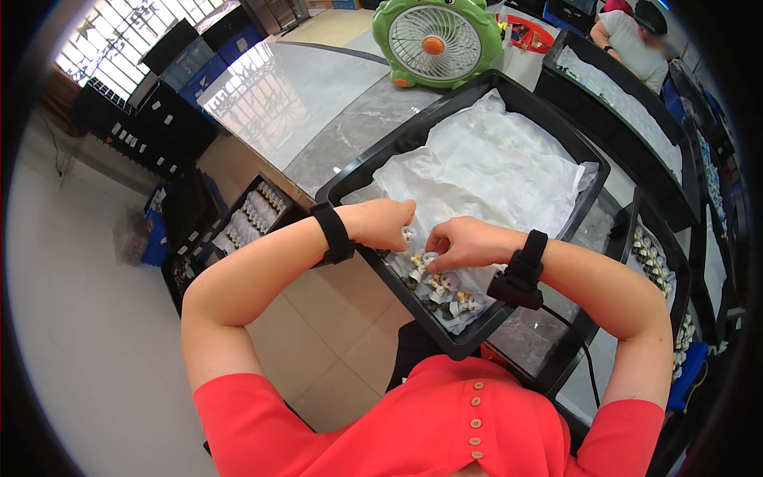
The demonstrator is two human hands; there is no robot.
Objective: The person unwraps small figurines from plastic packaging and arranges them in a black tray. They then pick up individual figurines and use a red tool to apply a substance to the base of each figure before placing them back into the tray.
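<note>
A black tray (463,343) lined with crumpled white sheeting (493,167) lies before me. Along its near edge sits a row of small doll-like figurines (447,281) with pale hair and yellow and dark parts. My left hand (385,223) is closed at the row's left end, its fingers curled against a small figurine (408,234) that is partly hidden. Close beside it, my right hand (469,242) bends down with thumb and fingers pinched at the head of another figurine (418,265). Black bands circle both wrists; a dark box with a cable hangs at the right one.
A green fan (435,44) stands beyond the tray on the grey table (342,131). More black trays (620,115) line the right side, some holding figurines. A box of figurines (253,213) stands low at left. At the far right, a person (636,48) sits by a tray.
</note>
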